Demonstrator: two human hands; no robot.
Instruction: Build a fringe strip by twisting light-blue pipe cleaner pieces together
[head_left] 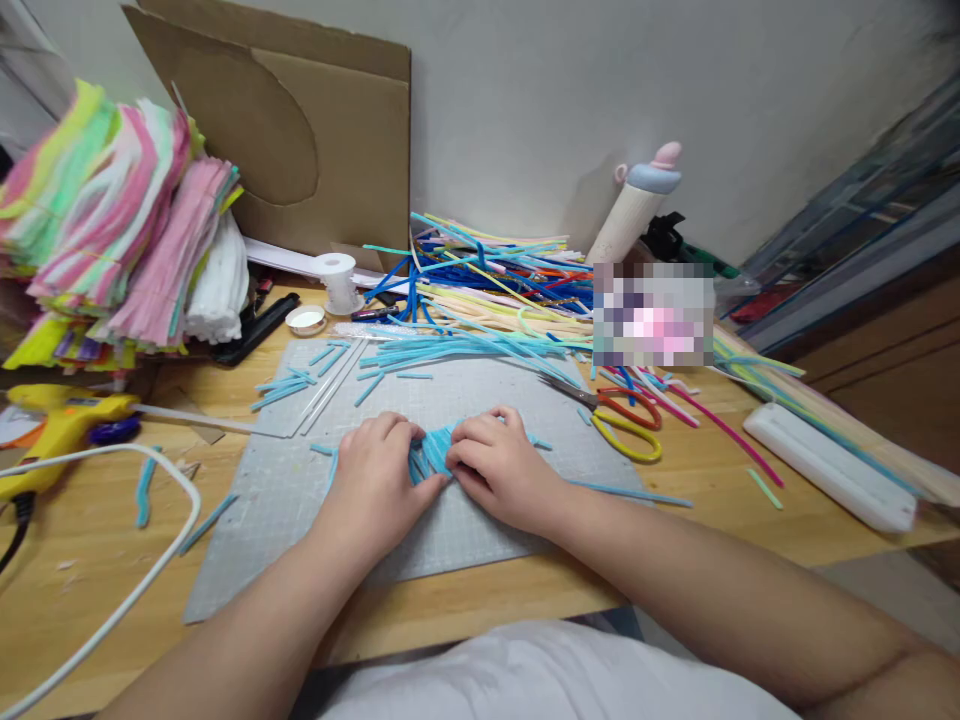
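Observation:
Between my two hands lies a woven-looking piece of light blue pipe cleaners [435, 452], low over the grey cutting mat [300, 510]. My left hand [379, 475] grips its left side, fingers curled on top and thumb at the near edge. On the right side my right hand [499, 465] is closed on the same piece, its fingers bent and pressed together. Blue ends poke out past both hands, and a long blue pipe cleaner [637, 493] runs out under my right wrist. Much of the piece is hidden by my fingers.
Scissors [630, 420] with orange and yellow handles lie right of the mat. Loose blue pipe cleaners [465, 347] lie behind my hands. A yellow glue gun [64, 430] and white cable [169, 560] are at left. A white bar-shaped box [829, 465] lies at right.

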